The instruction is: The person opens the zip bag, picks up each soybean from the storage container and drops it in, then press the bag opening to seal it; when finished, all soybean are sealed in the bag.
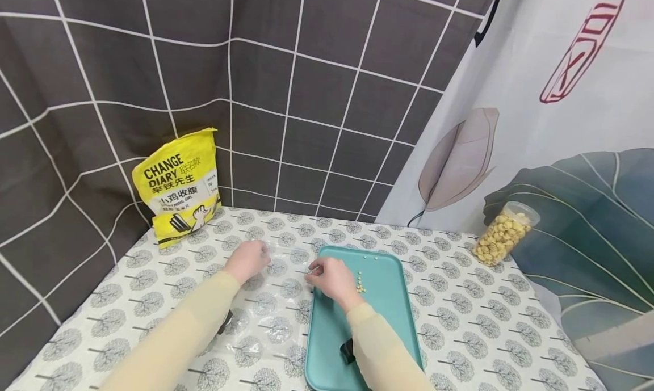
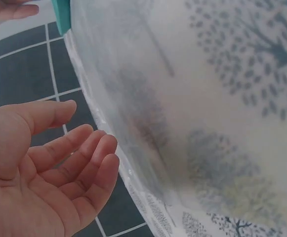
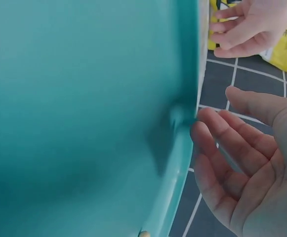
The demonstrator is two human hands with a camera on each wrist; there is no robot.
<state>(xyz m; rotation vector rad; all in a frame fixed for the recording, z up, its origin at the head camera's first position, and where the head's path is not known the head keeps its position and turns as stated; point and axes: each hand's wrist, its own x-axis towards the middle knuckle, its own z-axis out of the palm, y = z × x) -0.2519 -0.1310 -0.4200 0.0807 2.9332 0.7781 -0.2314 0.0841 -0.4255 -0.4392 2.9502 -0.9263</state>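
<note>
My left hand (image 1: 248, 260) hovers over the far left part of a clear plastic bag (image 1: 271, 323) that lies flat on the patterned cloth. In the left wrist view its fingers (image 2: 96, 187) bend loosely, with nothing between them and the thumb. Over the left rim of a teal tray (image 1: 385, 328) is my right hand (image 1: 334, 280). The right wrist view shows that palm empty too, fingers (image 3: 232, 133) relaxed and thumb apart, fingertips right at the tray's rim. Several small pale-yellow kernels (image 1: 360, 289) lie on the tray, partly behind the right hand.
A yellow and white snack pouch (image 1: 179, 189) stands at the back left against the dark gridded curtain (image 1: 265, 84). At the back right is a clear jar (image 1: 503, 235) of yellow pieces, near a printed hanging cloth (image 1: 577, 232). Tree-print cloth (image 1: 465, 334) covers the table.
</note>
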